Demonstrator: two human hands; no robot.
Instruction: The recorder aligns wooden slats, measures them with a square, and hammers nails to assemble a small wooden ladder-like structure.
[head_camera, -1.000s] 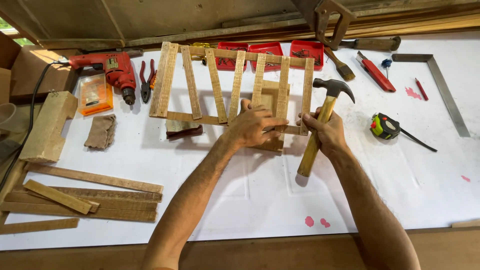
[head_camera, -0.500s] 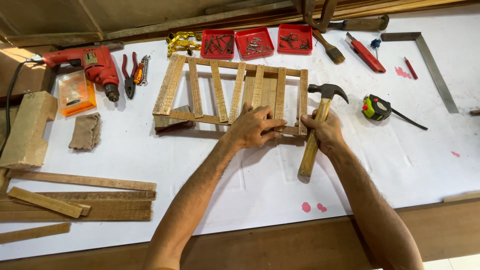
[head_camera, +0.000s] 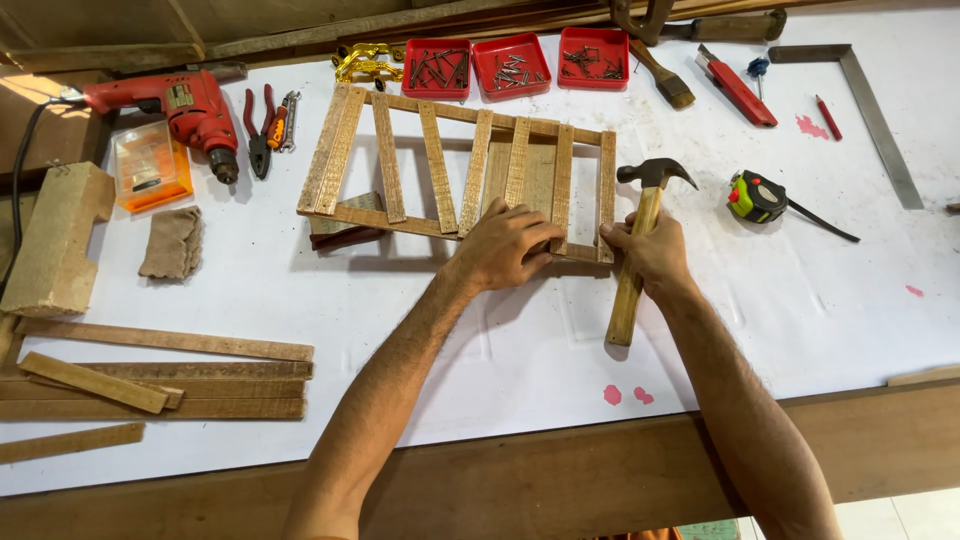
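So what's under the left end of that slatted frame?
A dark wood block shows under the slatted frame's left end, on the white table. The left hand hides what lies beneath the near rail there.

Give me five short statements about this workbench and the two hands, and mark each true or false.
1. The right hand holds a hammer by its wooden handle. True.
2. The left hand rests on the wooden slat frame. True.
3. The red drill lies to the right of the frame. False: it lies to the left, near the pliers.
4. Three red trays of nails and screws sit beyond the frame. True.
5. The tape measure is held in the left hand. False: it lies on the white tabletop, right of the hammer.
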